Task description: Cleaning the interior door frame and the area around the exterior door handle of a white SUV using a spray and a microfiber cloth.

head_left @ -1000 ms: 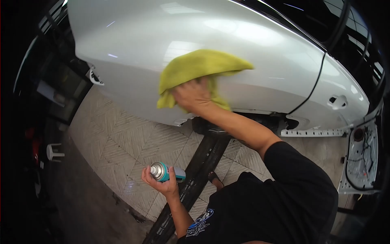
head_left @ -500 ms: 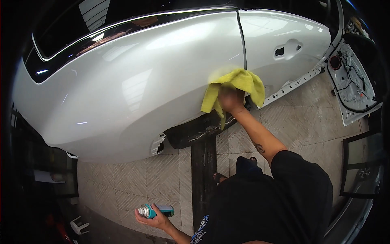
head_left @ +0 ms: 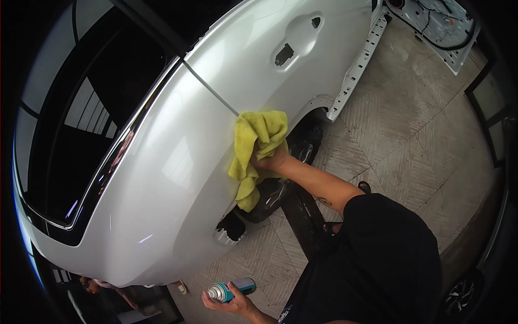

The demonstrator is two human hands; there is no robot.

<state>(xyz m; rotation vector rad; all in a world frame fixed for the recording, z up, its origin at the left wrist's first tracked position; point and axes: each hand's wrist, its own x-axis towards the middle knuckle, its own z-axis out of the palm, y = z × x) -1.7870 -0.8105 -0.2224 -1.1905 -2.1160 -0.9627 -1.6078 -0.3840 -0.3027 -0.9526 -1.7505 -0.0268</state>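
Note:
My right hand (head_left: 271, 161) is closed on a yellow-green cloth (head_left: 260, 129), which lies bunched against the silver-white car body (head_left: 178, 183). The cloth sits at the lower end of the door gap, just above the wheel arch, and part of it hangs down. My fingers are partly hidden in its folds. Low in the view, my left hand (head_left: 236, 303) grips a teal spray can (head_left: 244, 286) lying sideways, its silver top toward the left. The can is held away from the car, over the floor.
A dark tyre (head_left: 264, 200) shows under the arch. Beyond the door with its handle holes (head_left: 284, 54), a detached door panel (head_left: 445, 27) stands at the far right. At lower left is another person (head_left: 116, 291). A second car's wheel (head_left: 461, 294) is at lower right.
The view has turned, so the car now slants more steeply. My right hand and the cloth appear farther left and lower, still near the door gap. Another person shows at lower left.

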